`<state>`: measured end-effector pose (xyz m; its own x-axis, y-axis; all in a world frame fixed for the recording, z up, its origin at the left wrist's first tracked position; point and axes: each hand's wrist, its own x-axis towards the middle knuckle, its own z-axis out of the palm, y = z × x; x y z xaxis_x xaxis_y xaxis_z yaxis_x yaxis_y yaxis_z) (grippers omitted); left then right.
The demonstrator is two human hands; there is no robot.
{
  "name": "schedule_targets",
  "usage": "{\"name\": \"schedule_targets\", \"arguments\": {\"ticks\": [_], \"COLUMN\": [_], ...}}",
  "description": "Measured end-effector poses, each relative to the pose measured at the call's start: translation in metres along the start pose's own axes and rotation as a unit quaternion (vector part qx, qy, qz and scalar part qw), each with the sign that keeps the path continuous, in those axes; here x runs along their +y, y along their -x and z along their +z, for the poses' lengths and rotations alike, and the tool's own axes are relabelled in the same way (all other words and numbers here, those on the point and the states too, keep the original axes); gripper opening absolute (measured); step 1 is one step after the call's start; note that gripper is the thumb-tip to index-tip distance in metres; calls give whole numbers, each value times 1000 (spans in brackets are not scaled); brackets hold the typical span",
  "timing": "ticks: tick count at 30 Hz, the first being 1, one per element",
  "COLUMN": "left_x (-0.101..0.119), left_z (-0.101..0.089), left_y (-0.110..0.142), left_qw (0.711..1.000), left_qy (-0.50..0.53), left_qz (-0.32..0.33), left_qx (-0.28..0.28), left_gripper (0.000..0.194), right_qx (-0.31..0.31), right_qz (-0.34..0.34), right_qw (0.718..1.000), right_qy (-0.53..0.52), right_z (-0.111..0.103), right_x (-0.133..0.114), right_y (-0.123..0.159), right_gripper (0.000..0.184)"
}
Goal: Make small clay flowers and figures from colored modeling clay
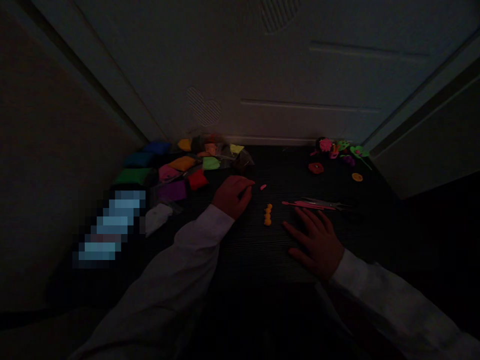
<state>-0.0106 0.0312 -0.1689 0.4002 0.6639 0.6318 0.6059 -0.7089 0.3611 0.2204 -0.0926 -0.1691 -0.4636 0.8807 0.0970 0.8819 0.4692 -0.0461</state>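
Above the dark tabletop, my left hand point(233, 196) is curled, thumb and forefinger close together; whether a small thing sits between them is hidden. Just right of its fingertips lies a small pink piece of clay point(263, 187). My right hand point(315, 243) rests palm down with fingers spread, holding nothing. Between the hands is a short row of joined orange clay balls point(267, 215). Pink modelling tools point(308, 205) lie just beyond my right fingertips, beside a pair of scissors point(330, 203). The scene is very dim.
Several bags of coloured clay, including a purple bag point(171, 190) and a green bag point(133, 176), crowd the left. A blurred-out bright phone-like screen point(111, 225) is nearer. Small clay figures, one a pink flower point(325, 145), stand back right. A pale panel point(240, 65) rises behind.
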Motion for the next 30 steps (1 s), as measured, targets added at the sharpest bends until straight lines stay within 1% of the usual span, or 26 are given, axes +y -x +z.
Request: {"name": "schedule_targets", "arguments": {"ticks": [2, 4, 9, 11, 15, 19, 21, 25, 27, 30], "left_x": [0, 0, -2, -2, -1, -1, -1, 0, 0, 0], "left_z": [0, 0, 1, 1, 0, 0, 1, 1, 0, 0], "left_y": [0, 0, 1, 1, 0, 0, 0, -1, -1, -1], "left_qw": [1000, 1000, 1000, 1000, 1000, 1000, 1000, 1000, 1000, 1000], "left_qy": [3, 5, 3, 3, -4, -1, 2, 2, 2, -3], "left_qz": [-1, -3, -6, -6, -10, -14, -13, -12, -13, -7], "left_qx": [-1, 0, -6, -6, -9, -18, -16, -8, -9, -12], "left_gripper": [18, 18, 19, 19, 19, 18, 18, 18, 18, 18], "right_qx": [4, 3, 25, 21, -16, -27, -31, -10, -10, -30], "right_qz": [24, 21, 16, 4, -47, -91, -94, -67, -78, -102], "right_qw": [1000, 1000, 1000, 1000, 999, 995, 995, 997, 997, 994], "right_qy": [5, 6, -11, -10, 8, 13, 16, 26, 23, 14], "right_z": [1, 2, 0, -4, -16, -22, -19, -10, -8, -12], "right_x": [-1, 0, 8, 12, 15, 15, 17, 21, 20, 17], "right_y": [-1, 0, 0, -3, -11, -15, -16, -16, -16, -15], "right_gripper": [57, 59, 63, 59, 53, 53, 53, 56, 58, 58]}}
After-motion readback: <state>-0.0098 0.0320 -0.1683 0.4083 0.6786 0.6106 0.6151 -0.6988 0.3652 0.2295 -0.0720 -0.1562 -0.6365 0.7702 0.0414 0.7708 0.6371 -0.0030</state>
